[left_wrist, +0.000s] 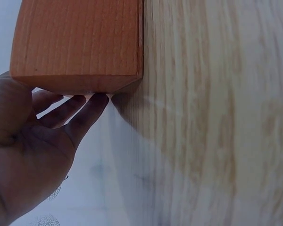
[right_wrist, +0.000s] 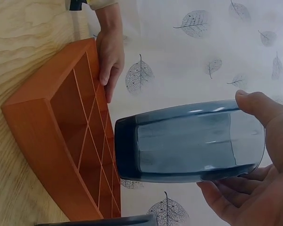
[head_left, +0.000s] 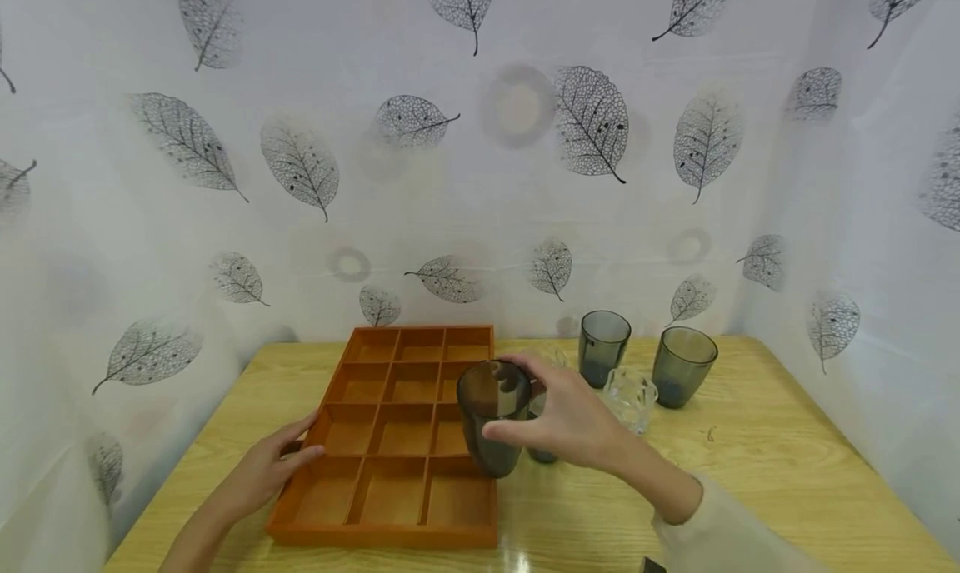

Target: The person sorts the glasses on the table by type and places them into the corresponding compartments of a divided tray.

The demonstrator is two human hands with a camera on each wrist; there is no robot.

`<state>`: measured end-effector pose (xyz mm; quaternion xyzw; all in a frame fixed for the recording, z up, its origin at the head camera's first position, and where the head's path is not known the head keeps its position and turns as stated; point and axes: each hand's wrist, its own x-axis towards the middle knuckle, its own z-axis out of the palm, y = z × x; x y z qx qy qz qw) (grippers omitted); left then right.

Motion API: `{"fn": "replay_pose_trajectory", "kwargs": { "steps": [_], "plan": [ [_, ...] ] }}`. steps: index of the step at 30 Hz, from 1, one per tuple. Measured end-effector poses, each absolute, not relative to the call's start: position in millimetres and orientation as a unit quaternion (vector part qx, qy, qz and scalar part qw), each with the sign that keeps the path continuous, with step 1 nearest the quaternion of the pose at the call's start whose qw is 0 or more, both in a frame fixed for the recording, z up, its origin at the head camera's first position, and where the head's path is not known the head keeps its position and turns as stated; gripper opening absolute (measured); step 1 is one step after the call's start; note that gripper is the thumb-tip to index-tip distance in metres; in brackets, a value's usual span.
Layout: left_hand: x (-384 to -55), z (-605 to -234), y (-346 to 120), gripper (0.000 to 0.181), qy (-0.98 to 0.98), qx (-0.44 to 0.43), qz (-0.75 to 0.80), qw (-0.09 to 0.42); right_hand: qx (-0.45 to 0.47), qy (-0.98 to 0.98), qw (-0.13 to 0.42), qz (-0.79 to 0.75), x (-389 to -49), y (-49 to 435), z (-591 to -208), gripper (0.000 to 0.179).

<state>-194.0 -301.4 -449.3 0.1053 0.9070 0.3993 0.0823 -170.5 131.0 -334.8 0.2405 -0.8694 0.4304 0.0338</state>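
My right hand (head_left: 566, 411) grips a smoky grey drinking glass (head_left: 491, 419) near its rim, thumb on one side and fingers on the other. The glass is held over the right side of an orange wooden compartment box (head_left: 382, 535), overlapping its cells in the head view. In the right wrist view the glass (right_wrist: 188, 143) has its dark, thick base towards the box. My left hand (head_left: 262, 473) holds the box's left wall, thumb over the rim. Against the outer side, the fingertips (left_wrist: 100, 99) show in the left wrist view.
At the back right stand two grey glasses (head_left: 603, 348) (head_left: 684, 369), with a clear scalloped glass (head_left: 630, 400) in front. Another grey glass (head_left: 542, 452) is mostly hidden behind my right hand. A leaf-print curtain (head_left: 480, 181) closes off the wooden table (head_left: 712, 490) behind.
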Motion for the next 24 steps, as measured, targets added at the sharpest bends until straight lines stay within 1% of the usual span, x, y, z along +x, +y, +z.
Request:
{"fn": "replay_pose_trajectory", "kwargs": {
  "steps": [10, 17, 24],
  "plan": [
    [-194, -448, -301, 0.071, 0.905, 0.107, 0.403, 0.084, 0.218, -0.87, 0.002, 0.443, -197, 112, -329, 0.084],
    [-195, -450, -302, 0.072, 0.899, 0.102, 0.416, 0.095, 0.221, -0.869, 0.004, 0.443, -214, 102, -328, 0.083],
    [-195, -449, -302, 0.069, 0.901, 0.116, 0.408, 0.088, 0.226, -0.858, -0.006, 0.462, -229, 92, -328, 0.082]
  ]
}}
